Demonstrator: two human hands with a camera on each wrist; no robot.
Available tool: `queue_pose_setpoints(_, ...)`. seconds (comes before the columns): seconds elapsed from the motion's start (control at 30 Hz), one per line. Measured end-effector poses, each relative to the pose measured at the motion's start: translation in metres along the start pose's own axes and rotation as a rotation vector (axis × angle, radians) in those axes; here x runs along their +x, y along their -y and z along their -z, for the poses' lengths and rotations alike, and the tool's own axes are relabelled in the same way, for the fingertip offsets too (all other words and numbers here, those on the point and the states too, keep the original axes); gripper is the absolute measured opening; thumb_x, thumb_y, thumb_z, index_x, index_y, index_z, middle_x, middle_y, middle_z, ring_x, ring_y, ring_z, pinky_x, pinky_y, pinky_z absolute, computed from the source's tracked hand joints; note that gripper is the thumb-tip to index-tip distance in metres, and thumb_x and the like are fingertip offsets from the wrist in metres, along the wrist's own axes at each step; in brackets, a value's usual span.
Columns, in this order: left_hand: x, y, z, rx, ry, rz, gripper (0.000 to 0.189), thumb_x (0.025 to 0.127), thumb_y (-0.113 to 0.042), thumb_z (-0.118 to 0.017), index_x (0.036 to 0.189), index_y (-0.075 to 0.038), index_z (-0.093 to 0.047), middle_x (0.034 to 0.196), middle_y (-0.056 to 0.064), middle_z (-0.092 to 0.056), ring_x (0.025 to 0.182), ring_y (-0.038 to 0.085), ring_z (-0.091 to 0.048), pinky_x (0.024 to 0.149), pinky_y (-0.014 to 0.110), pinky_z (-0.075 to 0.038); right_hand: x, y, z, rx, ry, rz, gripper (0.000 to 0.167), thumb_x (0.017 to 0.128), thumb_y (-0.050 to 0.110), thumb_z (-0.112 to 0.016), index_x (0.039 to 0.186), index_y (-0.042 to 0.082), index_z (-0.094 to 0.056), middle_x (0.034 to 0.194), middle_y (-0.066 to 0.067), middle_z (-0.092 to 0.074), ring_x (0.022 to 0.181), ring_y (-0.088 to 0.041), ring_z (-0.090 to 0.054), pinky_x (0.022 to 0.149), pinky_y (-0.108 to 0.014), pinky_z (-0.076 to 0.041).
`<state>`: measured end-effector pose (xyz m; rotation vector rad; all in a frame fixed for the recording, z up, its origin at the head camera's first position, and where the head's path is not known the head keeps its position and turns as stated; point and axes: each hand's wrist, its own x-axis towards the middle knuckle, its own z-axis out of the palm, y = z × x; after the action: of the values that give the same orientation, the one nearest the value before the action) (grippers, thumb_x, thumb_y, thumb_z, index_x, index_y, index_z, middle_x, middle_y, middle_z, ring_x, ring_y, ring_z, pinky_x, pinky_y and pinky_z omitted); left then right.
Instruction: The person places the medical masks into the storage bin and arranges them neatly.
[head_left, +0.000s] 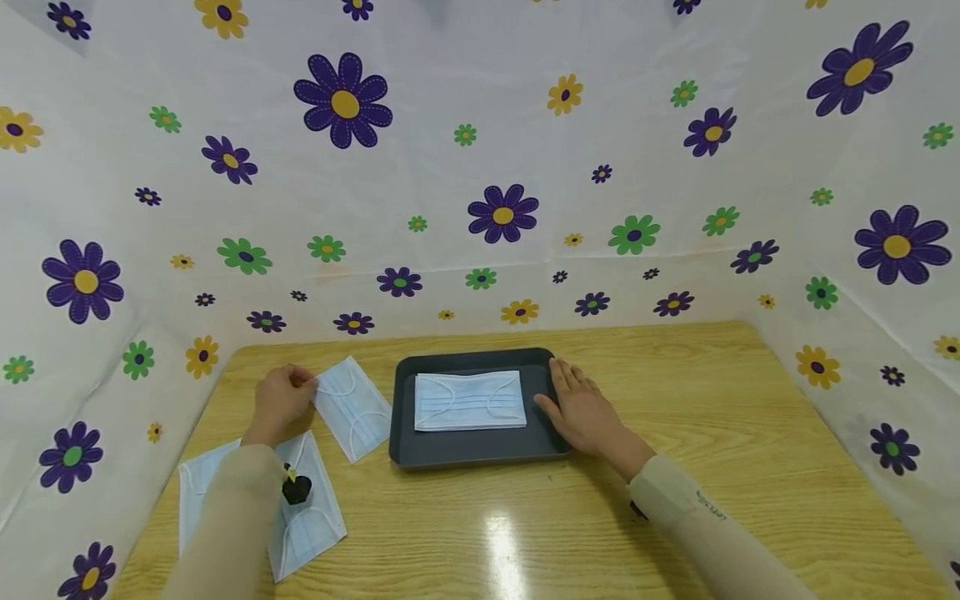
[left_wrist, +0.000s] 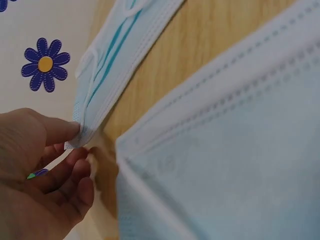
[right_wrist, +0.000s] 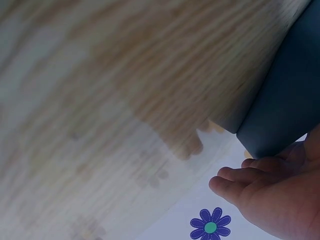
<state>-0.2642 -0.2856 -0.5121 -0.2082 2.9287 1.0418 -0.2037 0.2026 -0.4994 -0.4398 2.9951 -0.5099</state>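
Left of the tray, my left hand (head_left: 283, 398) pinches the corner of a light blue face mask (head_left: 352, 410) between thumb and fingers. In the left wrist view that mask (left_wrist: 112, 60) slants away from the left hand (left_wrist: 45, 165), its ear loops and pleats showing. A dark grey tray (head_left: 480, 451) stands mid-table with a flat face mask (head_left: 470, 402) in it; whether it is one mask or a stack I cannot tell. My right hand (head_left: 588, 412) lies with straight fingers against the tray's right rim. In the right wrist view, the right hand (right_wrist: 280, 185) touches the tray's side (right_wrist: 280, 110).
More face masks (head_left: 311, 525) lie at the table's front left, partly under the left forearm. A small black object (head_left: 297, 490) with a yellow bit appears at the left wrist. White cloth walls (head_left: 480, 167) with printed flowers surround the wooden table (head_left: 675, 375) on three sides.
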Motion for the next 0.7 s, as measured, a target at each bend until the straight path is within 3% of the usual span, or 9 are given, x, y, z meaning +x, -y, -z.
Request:
queue_pose_setpoints(0.1, -0.003, 0.003, 0.009, -0.016, 0.040, 0.006, 0.033, 0.105, -0.022, -0.056, 0.120, 0.006, -0.064, 0.113, 0.027, -0.067, 0.098, 0.035, -0.063, 0.080, 0.036, -0.051, 0.000, 0.001, 0.000, 0.001, 0.006, -0.003, 0.077, 0.114, 0.042, -0.042, 0.163, -0.011, -0.017, 0.169, -0.033, -0.023, 0.155, -0.053, -0.027, 0.123, -0.067, -0.028)
queue_pose_setpoints(0.37, -0.010, 0.008, 0.026, -0.166, 0.173, 0.173, 0.049, 0.106, -0.023, -0.052, 0.146, 0.004, -0.055, 0.137, 0.032, -0.062, 0.087, 0.020, -0.068, 0.074, 0.023, -0.056, 0.000, 0.003, 0.003, -0.008, 0.011, -0.004, 0.077, 0.114, 0.041, -0.043, 0.163, -0.012, -0.017, 0.169, -0.034, -0.023, 0.156, -0.052, -0.026, 0.124, -0.066, -0.027)
queue_pose_setpoints(0.53, -0.019, 0.011, 0.031, -0.260, 0.229, 0.171, 0.050, 0.106, -0.022, -0.055, 0.143, 0.012, -0.057, 0.119, 0.025, -0.067, 0.075, 0.014, -0.068, 0.070, 0.026, -0.062, 0.000, 0.004, 0.004, -0.007, 0.014, -0.002, 0.076, 0.114, 0.040, -0.043, 0.163, -0.012, -0.017, 0.169, -0.034, -0.023, 0.155, -0.053, -0.027, 0.123, -0.067, -0.028)
queue_pose_setpoints(0.7, -0.019, 0.013, 0.030, -0.256, 0.232, 0.209, 0.060, 0.105, -0.038, -0.062, 0.139, 0.012, -0.061, 0.107, 0.016, -0.069, 0.071, 0.012, -0.068, 0.067, 0.027, -0.062, 0.000, 0.004, 0.003, -0.004, 0.012, -0.006, 0.076, 0.114, 0.040, -0.043, 0.163, -0.012, -0.018, 0.169, -0.034, -0.023, 0.155, -0.053, -0.027, 0.124, -0.067, -0.028)
